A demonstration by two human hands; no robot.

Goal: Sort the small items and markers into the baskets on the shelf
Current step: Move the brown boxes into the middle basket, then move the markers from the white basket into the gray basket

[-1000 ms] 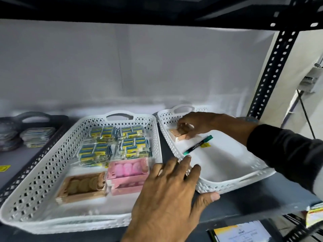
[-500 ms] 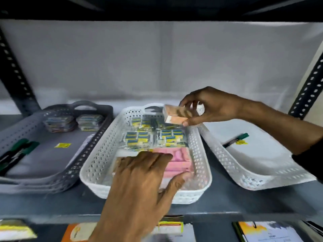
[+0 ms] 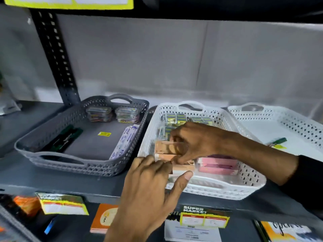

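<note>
My right hand grips a small tan box low over the front left of the middle white basket, directly above another tan box. My left hand reaches over the basket's front rim, fingers loosely curled against the lower tan box, thumb out along the rim. Pink boxes lie to the right of the tan ones, and yellow-blue packets fill the back. A green marker lies in the right white basket. Dark markers lie in the grey basket.
The grey basket also holds clear cases at the back and a white printed packet along its right wall. A perforated black upright stands behind it. Price labels hang on the shelf's front edge, with goods on the shelf below.
My right hand has brought the tan box from above the basket's back down to its front left, onto the other tan box. My left hand slid to that corner.
</note>
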